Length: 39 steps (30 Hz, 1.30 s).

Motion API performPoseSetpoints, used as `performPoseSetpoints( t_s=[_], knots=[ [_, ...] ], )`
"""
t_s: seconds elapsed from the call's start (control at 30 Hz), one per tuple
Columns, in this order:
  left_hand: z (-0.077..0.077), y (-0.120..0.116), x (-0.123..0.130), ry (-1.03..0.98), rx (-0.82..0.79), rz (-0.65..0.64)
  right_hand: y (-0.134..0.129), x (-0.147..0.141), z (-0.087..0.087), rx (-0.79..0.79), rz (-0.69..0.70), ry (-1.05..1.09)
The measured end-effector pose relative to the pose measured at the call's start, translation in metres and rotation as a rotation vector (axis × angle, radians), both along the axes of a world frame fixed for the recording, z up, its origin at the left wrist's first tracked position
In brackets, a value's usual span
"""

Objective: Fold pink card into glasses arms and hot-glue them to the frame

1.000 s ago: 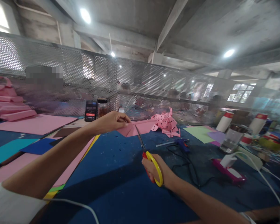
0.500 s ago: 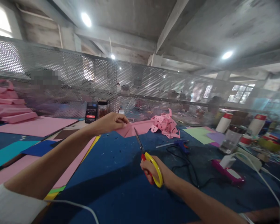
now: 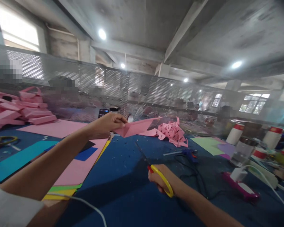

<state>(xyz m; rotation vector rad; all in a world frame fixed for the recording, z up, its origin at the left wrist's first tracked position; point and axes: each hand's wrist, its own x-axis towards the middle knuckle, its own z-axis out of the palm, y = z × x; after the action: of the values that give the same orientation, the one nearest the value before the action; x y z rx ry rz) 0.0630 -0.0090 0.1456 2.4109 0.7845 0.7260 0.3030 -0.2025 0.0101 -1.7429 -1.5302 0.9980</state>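
One pink sheet, one pair of scissors
Centre: left hand pinches sheet; lower centre: right hand grips scissors

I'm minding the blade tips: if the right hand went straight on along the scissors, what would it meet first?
Probably the pink sheet held by the left hand; the scissors in the right hand point toward it, though depth is hard to judge.

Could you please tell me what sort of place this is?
Probably a paper-craft workshop: scissors in the right hand, what looks like a glue gun, and a heap of dotted pink paper pieces.
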Motion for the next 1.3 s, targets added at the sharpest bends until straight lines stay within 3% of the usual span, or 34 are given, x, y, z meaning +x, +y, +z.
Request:
performPoseSetpoints(
  t_s=[0.1,0.2,0.3,0.5,0.63,0.8,0.9,1.03,1.2,1.3],
  knots=[
    [0.003,0.004,-0.011,-0.02,0.002,-0.03,0.002,-0.001,-0.002,0.035,0.037,-0.101],
    [0.004,0.0,-0.021,-0.059,-0.021,-0.052,0.011,-0.008,0.002,0.133,0.068,-0.328],
    [0.001,-0.005,-0.027,-0.106,-0.079,-0.093,0.029,-0.025,0.01,0.132,0.077,-0.55],
    [-0.007,-0.005,-0.033,-0.169,-0.227,-0.133,0.094,-0.092,0.022,0.216,0.269,-0.717],
    [-0.012,-0.009,-0.037,-0.165,-0.283,-0.132,0.133,-0.146,0.014,0.281,0.377,-0.764],
    [-0.023,-0.011,-0.044,-0.121,-0.323,-0.151,0.143,-0.182,0.0,0.492,0.409,-0.783],
    [-0.032,-0.009,-0.046,-0.111,-0.354,-0.172,0.128,-0.171,0.006,0.489,0.383,-0.706],
    [-0.045,-0.009,-0.044,-0.098,-0.403,-0.197,0.088,-0.118,0.014,0.394,0.375,-0.531],
    [-0.071,-0.018,-0.025,-0.05,-0.454,-0.239,0.03,-0.034,0.007,0.176,0.298,0.159],
    [-0.094,-0.024,-0.011,-0.002,-0.477,-0.262,0.001,-0.001,0.008,0.11,0.311,0.198]
  ],
)
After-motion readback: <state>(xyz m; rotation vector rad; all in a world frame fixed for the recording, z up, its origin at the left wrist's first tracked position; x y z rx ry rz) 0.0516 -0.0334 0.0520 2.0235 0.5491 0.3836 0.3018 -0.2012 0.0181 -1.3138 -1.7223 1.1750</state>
